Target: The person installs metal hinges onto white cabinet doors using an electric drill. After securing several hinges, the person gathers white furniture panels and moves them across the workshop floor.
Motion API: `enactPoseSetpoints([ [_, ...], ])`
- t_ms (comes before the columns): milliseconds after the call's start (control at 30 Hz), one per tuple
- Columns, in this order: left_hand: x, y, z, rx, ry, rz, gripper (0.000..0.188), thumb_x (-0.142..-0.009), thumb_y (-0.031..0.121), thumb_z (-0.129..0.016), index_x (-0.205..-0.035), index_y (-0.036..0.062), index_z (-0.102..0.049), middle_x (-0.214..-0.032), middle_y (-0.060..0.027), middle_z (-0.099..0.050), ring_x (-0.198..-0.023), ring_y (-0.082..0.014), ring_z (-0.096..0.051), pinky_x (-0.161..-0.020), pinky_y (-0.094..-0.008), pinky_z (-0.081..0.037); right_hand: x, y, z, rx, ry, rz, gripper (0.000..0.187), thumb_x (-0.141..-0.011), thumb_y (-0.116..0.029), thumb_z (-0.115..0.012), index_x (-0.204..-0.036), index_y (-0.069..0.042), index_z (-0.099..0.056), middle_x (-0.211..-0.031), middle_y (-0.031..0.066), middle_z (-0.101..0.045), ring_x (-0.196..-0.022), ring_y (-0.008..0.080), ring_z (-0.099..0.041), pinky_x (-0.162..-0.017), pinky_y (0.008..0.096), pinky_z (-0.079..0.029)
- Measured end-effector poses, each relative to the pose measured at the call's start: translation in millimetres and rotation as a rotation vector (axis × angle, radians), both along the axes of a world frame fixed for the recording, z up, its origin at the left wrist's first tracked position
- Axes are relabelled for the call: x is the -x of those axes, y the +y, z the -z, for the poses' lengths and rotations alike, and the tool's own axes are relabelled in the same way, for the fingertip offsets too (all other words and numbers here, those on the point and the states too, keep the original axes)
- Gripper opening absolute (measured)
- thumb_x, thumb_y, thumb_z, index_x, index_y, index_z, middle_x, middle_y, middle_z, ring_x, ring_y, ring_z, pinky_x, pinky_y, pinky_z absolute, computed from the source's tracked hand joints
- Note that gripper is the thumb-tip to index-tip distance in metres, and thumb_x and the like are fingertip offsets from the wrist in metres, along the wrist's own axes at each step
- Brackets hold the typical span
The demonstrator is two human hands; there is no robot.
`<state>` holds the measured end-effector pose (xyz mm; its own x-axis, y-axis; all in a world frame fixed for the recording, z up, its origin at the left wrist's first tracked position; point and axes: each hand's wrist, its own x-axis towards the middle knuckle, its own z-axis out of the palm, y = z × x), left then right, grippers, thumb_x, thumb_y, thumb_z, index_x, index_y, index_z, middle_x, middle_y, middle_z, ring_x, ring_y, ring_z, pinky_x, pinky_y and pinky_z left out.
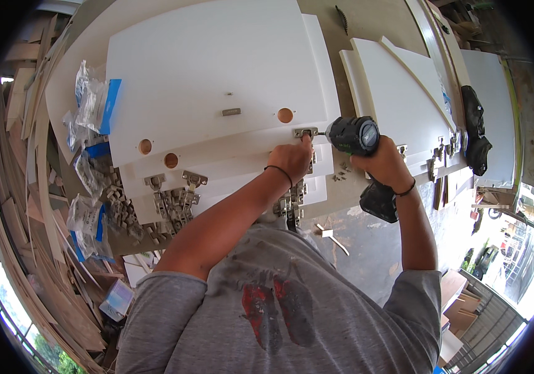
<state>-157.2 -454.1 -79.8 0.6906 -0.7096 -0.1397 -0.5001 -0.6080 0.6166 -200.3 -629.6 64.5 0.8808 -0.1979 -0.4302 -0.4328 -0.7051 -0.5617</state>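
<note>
A black cordless drill [353, 136] lies on its side in my right hand [386, 163], fingers wrapped round its grip. Its bit points left at a metal cabinet hinge [305, 133] on the edge of a white panel [217, 68]. My left hand [292, 157] is closed at that hinge, with a fingertip against it. Round cup holes [285, 115] are cut in the panels, and a small metal piece [231, 112] rests on the top one. Several mounted hinges [178, 198] hang along the lower panels' near edges, partly hidden by my left arm.
Torn plastic bags [92, 106] and a pile of loose hinge parts [120, 209] lie at the left. Small screws [340, 171] are scattered below the drill. Another stack of white panels [398, 87] stands at the right, with a black object [476, 131] beyond. Wood strips [30, 230] lean far left.
</note>
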Motion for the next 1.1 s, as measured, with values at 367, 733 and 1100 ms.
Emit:
enactPoseSetpoints([
  [367,0.7,0.9,1.9,-0.009,0.072,-0.01,0.021,-0.089,0.024,-0.044,-0.092,0.0032,-0.044,-0.061,-0.014,-0.059,-0.058,-0.0325,-0.061,-0.053,-0.0447,-0.047,-11.4,8.0,-2.1,0.106,-0.018,-0.05,0.03,-0.062,-0.016,-0.067,-0.082,0.005,-0.061,-0.064,0.0154,-0.061,-0.059,0.0189,-0.059,-0.06,0.0333,-0.048],
  [733,1.2,7.5,2.4,0.065,0.022,0.01,0.021,-0.088,0.023,-0.045,-0.095,0.0025,-0.043,-0.061,-0.0139,-0.059,-0.057,-0.0326,-0.06,-0.053,-0.0451,-0.046,-22.2,15.1,-4.7,0.189,0.115,-0.105,0.028,-0.06,-0.018,-0.067,-0.081,0.001,-0.064,-0.07,0.0206,-0.062,-0.067,0.0305,-0.063,-0.064,0.0366,-0.049],
  [1100,-0.9,4.9,3.1,0.002,0.024,0.023,0.025,-0.089,0.024,-0.043,-0.101,0.0021,-0.043,-0.058,-0.0126,-0.059,-0.056,-0.0317,-0.06,-0.052,-0.0443,-0.046,-31.4,7.8,-0.1,0.12,0.141,-0.155,0.032,-0.061,-0.015,-0.068,-0.091,-0.004,-0.064,-0.078,0.0173,-0.064,-0.073,0.0294,-0.063,-0.07,0.035,-0.049],
])
